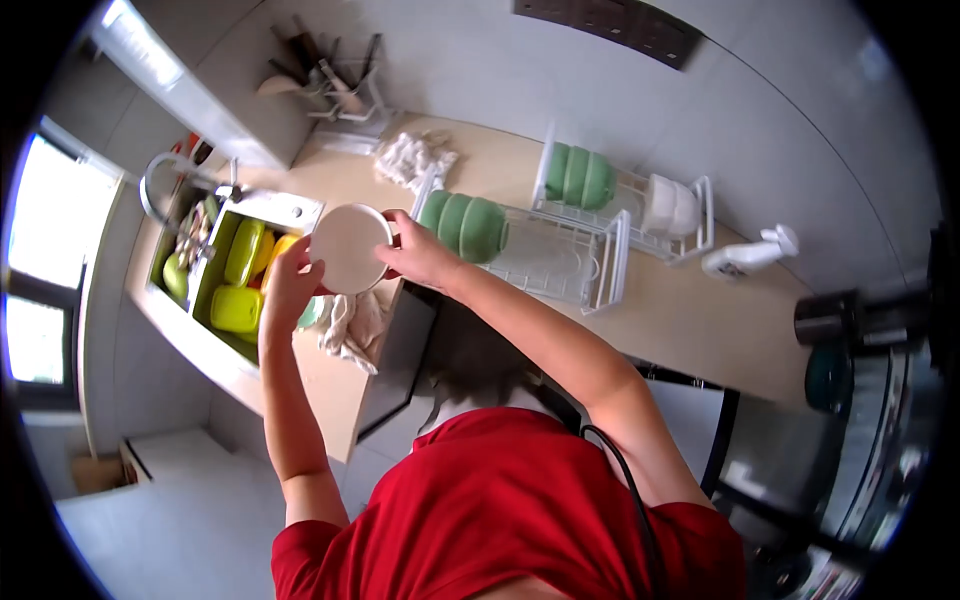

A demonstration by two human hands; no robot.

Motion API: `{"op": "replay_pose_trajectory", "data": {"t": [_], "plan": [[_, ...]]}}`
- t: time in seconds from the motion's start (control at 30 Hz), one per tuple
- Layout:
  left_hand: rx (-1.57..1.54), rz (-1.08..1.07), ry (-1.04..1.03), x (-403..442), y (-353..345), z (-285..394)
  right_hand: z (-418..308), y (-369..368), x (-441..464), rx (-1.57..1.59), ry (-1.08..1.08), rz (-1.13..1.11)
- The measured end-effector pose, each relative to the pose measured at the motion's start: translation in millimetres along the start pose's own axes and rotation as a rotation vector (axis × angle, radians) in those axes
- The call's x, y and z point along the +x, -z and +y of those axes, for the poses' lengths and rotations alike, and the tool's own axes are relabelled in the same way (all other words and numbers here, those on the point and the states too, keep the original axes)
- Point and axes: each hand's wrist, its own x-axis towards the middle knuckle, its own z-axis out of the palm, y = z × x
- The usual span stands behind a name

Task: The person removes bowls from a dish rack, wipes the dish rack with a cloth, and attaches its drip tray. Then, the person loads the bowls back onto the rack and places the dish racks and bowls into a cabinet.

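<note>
A white bowl (350, 249), its round opening facing me, is held up between my two hands over the counter corner. My left hand (288, 284) closes on its left rim, thumb showing at the edge. On the opposite side, my right hand (418, 254) grips the rim between thumb and fingers. Just to the right of the right hand, green bowls (464, 226) stand on edge in a white wire rack (606, 262). Below the bowl lies a crumpled cloth (352, 330), with a pale green item partly hidden beside it.
At left, the sink (297, 208) holds yellow-green containers (237, 308) under a curved faucet (150, 190). A second rack (704, 215) has green bowls (580, 177) and white bowls (670, 205). A white spray bottle (750, 256), a cloth (415, 158) and a utensil holder (350, 100) stand along the wall.
</note>
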Motion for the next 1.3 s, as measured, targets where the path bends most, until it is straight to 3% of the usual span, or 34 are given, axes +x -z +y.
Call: {"op": "replay_pose_trajectory", "data": {"t": [0.13,0.27,0.33,0.6,0.67,0.73,0.77,0.8,0.9,1.0,1.13,1.23,1.3], "plan": [[-0.025,0.168,0.07,-20,-9,-20,9,-7,-1,0.052,-0.086,-0.075],[-0.015,0.291,0.115,-30,-1,-23,27,-33,5,0.174,-0.04,-0.12],[0.016,0.329,0.127,-25,6,-29,29,-42,10,0.185,-0.093,-0.028],[-0.003,0.267,0.157,41,28,-67,84,-67,77,0.357,0.005,0.208],[0.226,0.281,0.081,59,30,-74,104,-67,99,0.305,-0.039,0.186],[0.259,0.251,0.075,90,41,-120,101,-69,102,0.347,-0.14,0.203],[0.223,0.239,0.069,105,43,-142,108,-71,109,0.354,-0.139,0.209],[0.127,0.254,0.137,90,32,-100,121,-73,117,0.324,-0.17,0.251],[-0.011,0.166,0.144,114,37,-135,134,-75,126,0.3,-0.227,0.317],[0.208,0.158,0.096,118,38,-146,135,-81,129,0.329,-0.259,0.379],[0.119,0.009,0.152,136,43,-177,152,-84,140,0.287,-0.266,0.479],[-0.057,0.046,0.111,142,42,-190,160,-84,142,0.24,-0.25,0.52],[0.098,0.062,0.064,152,49,-211,165,-89,148,0.257,-0.215,0.566]]}}
